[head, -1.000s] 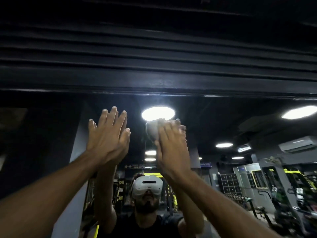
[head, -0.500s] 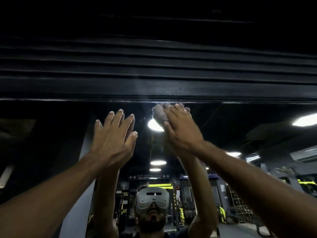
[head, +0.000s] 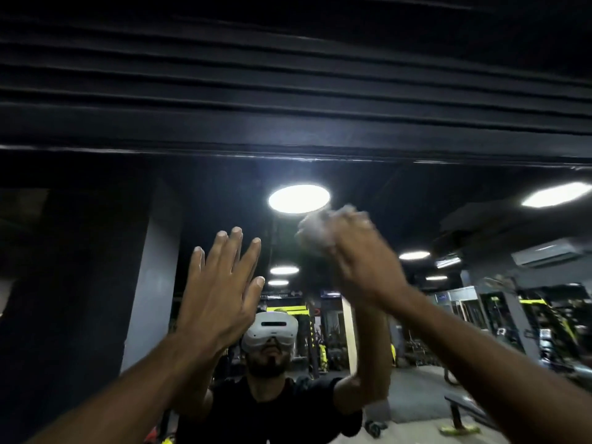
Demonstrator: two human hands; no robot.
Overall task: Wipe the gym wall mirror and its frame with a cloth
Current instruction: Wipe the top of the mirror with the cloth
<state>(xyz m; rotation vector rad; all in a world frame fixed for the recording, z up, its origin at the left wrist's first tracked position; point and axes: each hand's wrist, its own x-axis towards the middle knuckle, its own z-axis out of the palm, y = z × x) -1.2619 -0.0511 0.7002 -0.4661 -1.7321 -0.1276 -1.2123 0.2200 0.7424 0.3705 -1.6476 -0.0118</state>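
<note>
Holds the left hand (head: 221, 293) up flat toward the mirror (head: 96, 283), fingers straight and slightly spread, gripping nothing; cannot tell whether the palm meets the glass. Grips a pale, bunched cloth (head: 309, 232) in the right hand (head: 362, 261), fingers curled over the wad, up and to the right of the left hand and just below a round ceiling light (head: 299, 198) reflected in the glass. Blurred there, so finer finger detail lost. Hands near each other, not touching. Faces a dark frame (head: 288, 133) of stacked horizontal ridges running across the whole width, above both hands and touched by neither. Sees in the glass a person in a white headset (head: 270, 328) and black shirt with both arms raised, partly hidden behind the real forearms. Sees as well a grey pillar (head: 153, 283) at left, smaller lights further back, a wall air conditioner (head: 547, 253) at right, yellow-and-black gym racks, and a bench (head: 464, 408) low at right. Finds the mirror dark and glossy, with a faint pale haze just beneath the frame's lower edge, above the bright light.
</note>
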